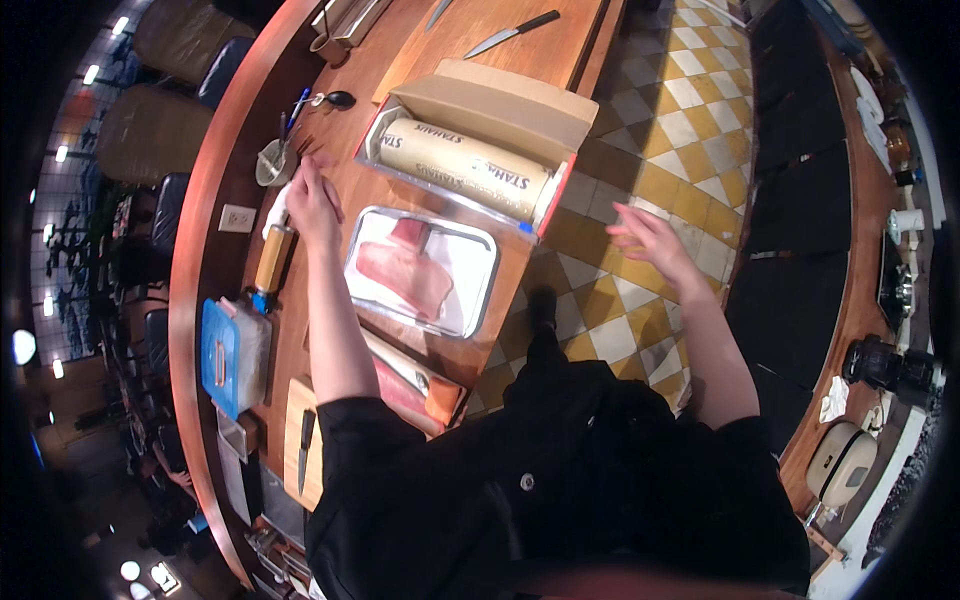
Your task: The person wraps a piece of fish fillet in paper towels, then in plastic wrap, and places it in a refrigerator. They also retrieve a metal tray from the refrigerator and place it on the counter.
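Note:
My left hand [316,200] is over the left side of the wooden counter, beside a pale cup [274,164] holding utensils and an amber bottle [272,262]. Its fingers are loosely bent and partly hidden, so I cannot make out whether they hold anything. Well apart from it, my right hand [648,240] hangs above the tiled floor, fingers stretched out with nothing in them. Between my arms, a metal tray [484,300] lined with white carries pale pink slabs of raw fish or meat [402,276]. Just beyond, an open carton [520,105] holds a large roll of printed tan paper [460,158].
Nearer me lies another tray of pink pieces [395,395]. A knife [305,450] rests on a small cutting board [292,400], beside a blue-lidded tub [222,358]. Another knife [512,36] is on the far board [440,60]. A raised ledge [185,250] borders the left side.

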A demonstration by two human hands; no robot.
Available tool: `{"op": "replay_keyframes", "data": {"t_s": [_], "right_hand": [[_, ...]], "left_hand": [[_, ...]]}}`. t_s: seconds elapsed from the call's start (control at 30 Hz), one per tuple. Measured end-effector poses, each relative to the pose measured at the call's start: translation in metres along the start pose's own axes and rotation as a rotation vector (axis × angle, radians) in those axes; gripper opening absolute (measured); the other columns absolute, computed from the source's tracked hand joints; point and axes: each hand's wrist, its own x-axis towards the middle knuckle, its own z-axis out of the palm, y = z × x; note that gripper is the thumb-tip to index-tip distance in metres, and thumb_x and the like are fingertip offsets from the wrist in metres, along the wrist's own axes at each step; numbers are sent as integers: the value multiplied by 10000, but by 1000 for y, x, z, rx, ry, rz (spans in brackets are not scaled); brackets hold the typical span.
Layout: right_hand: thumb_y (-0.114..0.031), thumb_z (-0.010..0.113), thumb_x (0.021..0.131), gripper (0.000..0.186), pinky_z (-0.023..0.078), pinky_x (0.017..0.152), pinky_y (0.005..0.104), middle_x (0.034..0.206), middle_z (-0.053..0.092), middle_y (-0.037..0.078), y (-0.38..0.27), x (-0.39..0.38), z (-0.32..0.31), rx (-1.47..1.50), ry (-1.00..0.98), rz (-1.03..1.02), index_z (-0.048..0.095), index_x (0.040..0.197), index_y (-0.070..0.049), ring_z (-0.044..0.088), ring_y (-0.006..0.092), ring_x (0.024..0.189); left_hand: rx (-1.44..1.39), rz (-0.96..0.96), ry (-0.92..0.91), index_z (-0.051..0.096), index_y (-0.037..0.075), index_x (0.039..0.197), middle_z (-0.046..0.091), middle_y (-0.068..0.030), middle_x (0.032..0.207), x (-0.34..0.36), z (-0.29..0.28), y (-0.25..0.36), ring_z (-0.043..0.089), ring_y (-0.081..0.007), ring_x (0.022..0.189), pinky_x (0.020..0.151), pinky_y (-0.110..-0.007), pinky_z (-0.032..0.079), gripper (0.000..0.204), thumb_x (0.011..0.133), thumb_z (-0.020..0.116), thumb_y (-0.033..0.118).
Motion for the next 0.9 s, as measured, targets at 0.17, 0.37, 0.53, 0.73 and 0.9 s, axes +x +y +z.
{"op": "replay_keyframes", "data": {"t_s": [0.17,0.37,0.53,0.73,0.9], "right_hand": [[-300,529,1036,376,522,814,315,1053,693,128,258,-94,-117,-214,183,157,603,1278,-22,659,184,999],[-386,624,926,387,520,580,372,888,675,85,557,-322,-183,-158,86,530,628,1142,-66,657,239,711],[-385,581,936,223,314,375,300,703,536,-21,606,-521,-139,197,243,946,607,1001,-173,455,110,457],[-559,555,943,491,544,761,489,1143,674,23,686,-606,-109,520,512,909,575,1323,-247,639,221,858],[-508,560,927,577,546,729,466,1237,678,52,661,-619,-21,834,875,819,526,1411,-194,675,230,881]], "left_hand": [[177,-155,-475,697,43,759,667,-35,751,-203,57,48,573,-102,701,599,-278,412,451,996,456,341],[44,-421,-965,645,-8,1178,676,-97,1104,-432,158,-44,610,-160,1066,968,-315,470,506,1089,387,417],[-38,-1103,-577,587,22,1344,575,-134,1371,-616,100,-199,523,-231,1282,1102,-358,379,483,1062,438,385],[383,-1156,-820,604,17,1303,602,-119,1249,-576,147,-195,553,-215,1166,988,-346,425,439,1048,476,351],[609,-1006,-1117,618,13,1268,625,-107,1148,-516,267,-179,579,-202,1070,893,-335,464,403,1037,509,323]]}}
